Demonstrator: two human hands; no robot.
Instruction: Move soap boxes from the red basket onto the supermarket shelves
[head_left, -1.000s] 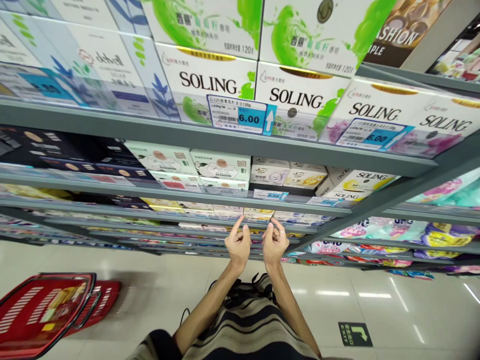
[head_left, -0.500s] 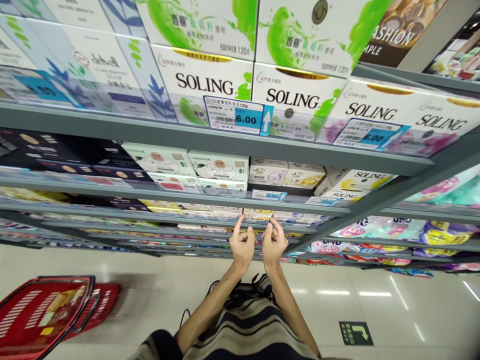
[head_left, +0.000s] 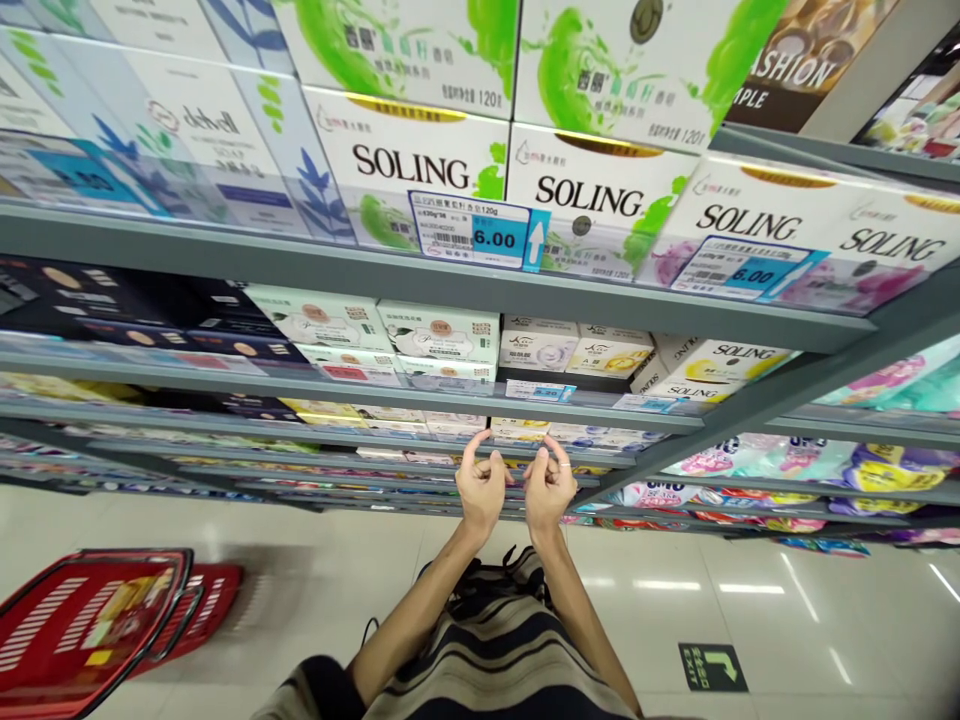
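On a lower shelf sits a small white and yellow soap box [head_left: 519, 427], its front partly behind the shelf edge. My left hand [head_left: 482, 490] is at its left end, the index fingertip by the box's lower corner. My right hand [head_left: 550, 490], with a ring on one finger, mirrors it at the right end. Each index finger stretches forward with the thumb apart, while the other fingers curl under. Whether the fingertips touch the box or only the shelf edge is hard to see. Neither hand shows anything in its palm.
Higher shelves jut out above my hands, with SOLING soap boxes [head_left: 592, 195] and pale green soap boxes [head_left: 439, 335]. A slanted grey post [head_left: 750, 395] stands to the right, beside bagged detergent [head_left: 795, 455]. A red shopping basket [head_left: 199, 620] with goods is on the floor at left.
My left hand has shifted very slightly, its index finger a little more bent. The right hand stays nearly where it was. The whole view has drifted a few pixels.
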